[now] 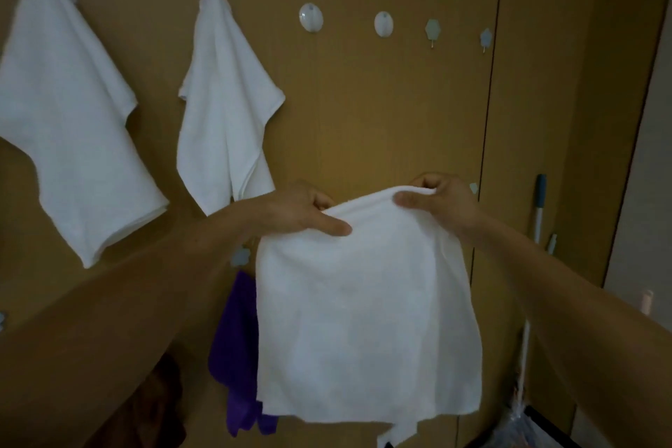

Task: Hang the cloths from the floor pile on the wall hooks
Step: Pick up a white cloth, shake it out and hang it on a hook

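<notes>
Fingers of the left hand and right hand are pinched on the top edge of the cloth, which is draped below them, mid-frame.

Both bare forearms reach forward and upward, converging. The left grip and right grip are near each other, each pinching the cloth's top edge, thumb in front, fingers curled behind.
</notes>
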A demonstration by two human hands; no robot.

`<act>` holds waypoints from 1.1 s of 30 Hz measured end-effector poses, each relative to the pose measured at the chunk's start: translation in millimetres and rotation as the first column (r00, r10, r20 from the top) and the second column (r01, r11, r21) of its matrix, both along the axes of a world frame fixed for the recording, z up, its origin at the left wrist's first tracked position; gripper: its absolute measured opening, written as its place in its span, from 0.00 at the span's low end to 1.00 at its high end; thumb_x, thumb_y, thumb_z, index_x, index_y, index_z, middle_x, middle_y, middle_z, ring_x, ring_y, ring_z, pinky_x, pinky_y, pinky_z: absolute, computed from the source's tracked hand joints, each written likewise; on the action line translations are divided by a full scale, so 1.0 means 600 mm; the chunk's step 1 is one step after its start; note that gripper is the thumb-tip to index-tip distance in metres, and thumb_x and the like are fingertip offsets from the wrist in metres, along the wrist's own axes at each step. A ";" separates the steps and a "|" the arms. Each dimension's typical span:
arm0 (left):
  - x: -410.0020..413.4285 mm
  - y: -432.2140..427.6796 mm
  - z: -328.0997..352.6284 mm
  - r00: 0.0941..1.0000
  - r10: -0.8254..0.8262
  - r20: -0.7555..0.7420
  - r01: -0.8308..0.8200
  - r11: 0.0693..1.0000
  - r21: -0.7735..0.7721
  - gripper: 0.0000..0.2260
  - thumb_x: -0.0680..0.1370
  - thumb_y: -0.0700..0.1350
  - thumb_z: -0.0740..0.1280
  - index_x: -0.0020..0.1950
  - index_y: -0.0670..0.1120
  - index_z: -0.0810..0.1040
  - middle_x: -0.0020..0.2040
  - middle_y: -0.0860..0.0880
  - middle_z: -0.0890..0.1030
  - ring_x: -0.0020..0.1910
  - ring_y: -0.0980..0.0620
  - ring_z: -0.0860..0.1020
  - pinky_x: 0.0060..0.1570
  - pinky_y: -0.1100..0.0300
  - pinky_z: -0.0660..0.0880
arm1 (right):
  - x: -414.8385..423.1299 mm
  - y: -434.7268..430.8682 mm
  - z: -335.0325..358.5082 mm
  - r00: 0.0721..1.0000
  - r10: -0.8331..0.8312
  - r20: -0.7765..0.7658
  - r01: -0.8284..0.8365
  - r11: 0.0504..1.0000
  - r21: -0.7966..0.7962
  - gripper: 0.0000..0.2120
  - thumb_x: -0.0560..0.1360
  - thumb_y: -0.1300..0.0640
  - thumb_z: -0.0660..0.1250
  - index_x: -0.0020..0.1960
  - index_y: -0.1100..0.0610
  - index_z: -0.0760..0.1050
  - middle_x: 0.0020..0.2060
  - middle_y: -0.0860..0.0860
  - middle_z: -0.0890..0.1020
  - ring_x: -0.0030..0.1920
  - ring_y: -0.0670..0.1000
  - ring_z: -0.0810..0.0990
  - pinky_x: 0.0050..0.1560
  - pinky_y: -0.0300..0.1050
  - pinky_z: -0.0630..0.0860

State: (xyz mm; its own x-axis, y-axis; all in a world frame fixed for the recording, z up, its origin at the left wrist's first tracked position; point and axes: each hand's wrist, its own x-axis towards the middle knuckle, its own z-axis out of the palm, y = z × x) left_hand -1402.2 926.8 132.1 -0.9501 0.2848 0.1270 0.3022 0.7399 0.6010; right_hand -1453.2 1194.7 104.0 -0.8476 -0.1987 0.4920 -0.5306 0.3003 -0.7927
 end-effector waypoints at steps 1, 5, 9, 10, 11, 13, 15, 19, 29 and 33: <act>-0.010 -0.001 0.011 0.999 0.021 -0.025 -0.021 1.000 -0.009 0.13 0.65 0.63 0.76 0.40 0.56 0.85 0.39 0.60 0.84 0.36 0.64 0.81 0.30 0.74 0.72 | -0.012 -0.010 0.008 0.998 -0.038 -0.040 0.037 0.999 -0.008 0.20 0.68 0.48 0.77 0.41 0.64 0.76 0.34 0.50 0.81 0.33 0.47 0.78 0.31 0.38 0.73; -0.049 -0.001 0.038 0.970 0.180 -0.163 -0.120 0.939 0.322 0.09 0.75 0.53 0.70 0.41 0.48 0.80 0.38 0.54 0.82 0.35 0.59 0.79 0.29 0.71 0.72 | -0.056 -0.048 0.036 0.972 -0.132 -0.194 0.138 0.990 0.019 0.16 0.75 0.47 0.69 0.43 0.60 0.72 0.37 0.49 0.76 0.34 0.45 0.72 0.32 0.36 0.68; -0.090 0.012 0.058 0.931 0.285 -0.228 -0.148 0.866 0.477 0.07 0.81 0.50 0.60 0.51 0.51 0.77 0.46 0.54 0.80 0.44 0.56 0.78 0.39 0.65 0.72 | -0.098 -0.086 0.068 0.976 -0.097 -0.193 0.090 0.995 -0.048 0.10 0.77 0.49 0.67 0.45 0.55 0.71 0.37 0.47 0.75 0.34 0.45 0.72 0.30 0.37 0.68; -0.101 0.013 0.062 0.904 0.328 -0.276 -0.177 0.872 0.457 0.07 0.81 0.51 0.59 0.49 0.53 0.75 0.44 0.57 0.77 0.42 0.59 0.76 0.37 0.66 0.69 | -0.107 -0.094 0.078 0.985 -0.059 -0.165 0.043 0.994 -0.101 0.09 0.77 0.50 0.68 0.45 0.54 0.71 0.37 0.47 0.76 0.34 0.45 0.73 0.30 0.37 0.69; -0.114 0.013 0.066 0.867 0.371 -0.333 -0.210 0.877 0.431 0.07 0.81 0.52 0.58 0.48 0.54 0.74 0.41 0.59 0.75 0.40 0.61 0.73 0.36 0.67 0.66 | -0.116 -0.099 0.089 0.991 -0.010 -0.132 -0.010 0.989 -0.148 0.09 0.76 0.50 0.69 0.45 0.55 0.73 0.36 0.47 0.77 0.34 0.46 0.74 0.31 0.37 0.71; -0.140 0.013 0.077 0.783 0.434 -0.445 -0.265 0.881 0.392 0.08 0.80 0.52 0.58 0.46 0.51 0.73 0.39 0.58 0.73 0.37 0.61 0.72 0.34 0.67 0.65 | -0.136 -0.103 0.110 0.990 0.120 -0.077 -0.133 0.972 -0.195 0.11 0.74 0.49 0.71 0.45 0.56 0.77 0.36 0.48 0.81 0.35 0.46 0.79 0.33 0.37 0.74; -0.160 0.010 0.094 0.684 0.469 -0.559 -0.314 0.881 0.355 0.12 0.77 0.55 0.60 0.44 0.48 0.73 0.37 0.54 0.75 0.35 0.57 0.73 0.34 0.63 0.68 | -0.158 -0.103 0.132 0.967 0.249 -0.050 -0.254 0.951 -0.177 0.12 0.70 0.48 0.74 0.43 0.57 0.79 0.35 0.47 0.84 0.33 0.45 0.81 0.31 0.36 0.75; -0.190 0.006 0.136 0.699 0.414 -0.583 -0.268 0.908 0.323 0.17 0.71 0.64 0.66 0.38 0.50 0.74 0.34 0.58 0.77 0.32 0.61 0.75 0.34 0.65 0.71 | -0.219 -0.111 0.177 0.956 0.246 -0.162 -0.274 0.944 -0.182 0.14 0.69 0.51 0.77 0.41 0.60 0.77 0.32 0.48 0.80 0.32 0.45 0.77 0.31 0.38 0.72; -0.260 -0.003 0.277 0.389 0.520 -0.760 -0.449 0.828 0.336 0.14 0.79 0.55 0.61 0.38 0.48 0.73 0.35 0.54 0.75 0.35 0.55 0.73 0.34 0.59 0.66 | -0.328 -0.177 0.325 0.900 0.177 -0.399 -0.297 0.918 -0.262 0.12 0.71 0.48 0.72 0.37 0.53 0.73 0.34 0.46 0.79 0.35 0.47 0.77 0.36 0.44 0.72; -0.283 -0.017 0.343 0.239 0.513 -0.824 -0.543 0.774 0.324 0.15 0.81 0.56 0.57 0.38 0.50 0.73 0.34 0.56 0.73 0.34 0.56 0.71 0.32 0.61 0.63 | -0.351 -0.202 0.390 0.874 0.130 -0.468 -0.262 0.937 -0.230 0.09 0.72 0.47 0.71 0.40 0.51 0.74 0.41 0.50 0.82 0.44 0.52 0.82 0.44 0.50 0.78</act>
State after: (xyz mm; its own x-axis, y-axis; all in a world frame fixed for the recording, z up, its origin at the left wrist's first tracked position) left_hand -1571.8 916.6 337.8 -0.2798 -0.2201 0.9345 0.1537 0.9505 0.2699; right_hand -1664.1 1073.6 338.2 -0.4879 -0.1371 0.8621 -0.8664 -0.0441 -0.4974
